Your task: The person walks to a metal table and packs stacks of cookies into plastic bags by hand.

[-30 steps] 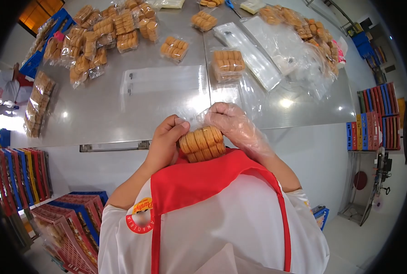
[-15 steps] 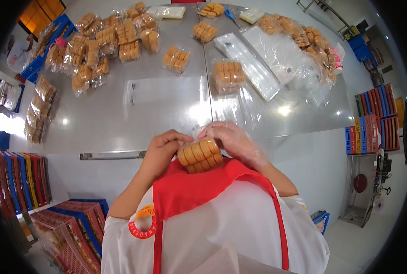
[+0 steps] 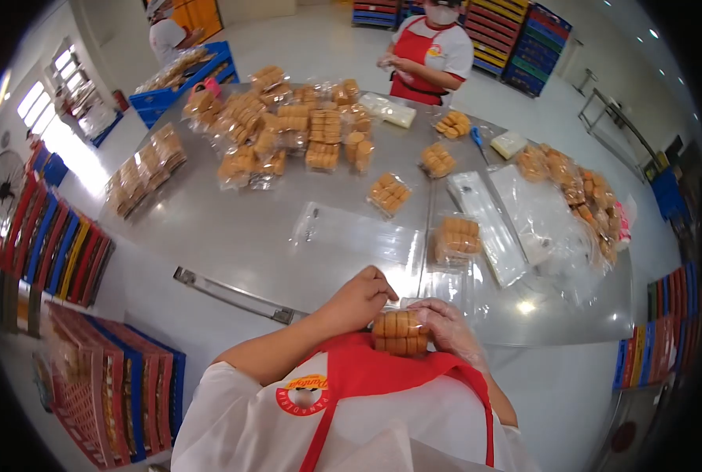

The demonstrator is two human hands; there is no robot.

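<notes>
A clear bag of round biscuits in rows (image 3: 400,333) is held against my red apron at the table's near edge. My right hand (image 3: 445,324), in a clear plastic glove, is closed round the bag's right side and top. My left hand (image 3: 364,297) is bare, its fingers curled at the bag's upper left corner; what they pinch is too small to make out. Beyond, on the steel table (image 3: 233,236), lie flat clear bags (image 3: 355,242), a filled pack (image 3: 457,238) and another pack (image 3: 389,194).
Many biscuit packs (image 3: 292,118) are heaped at the back left, with a row of packs (image 3: 146,169) at the left edge. Empty bags (image 3: 489,228), loose biscuits in plastic (image 3: 591,193) and blue scissors (image 3: 477,137) lie right. A co-worker (image 3: 430,51) stands across the table.
The head view has swung up and to the left, bringing in the co-worker across the table. My left hand has shifted its fingers at the bag's top; my right hand stays on the bag.
</notes>
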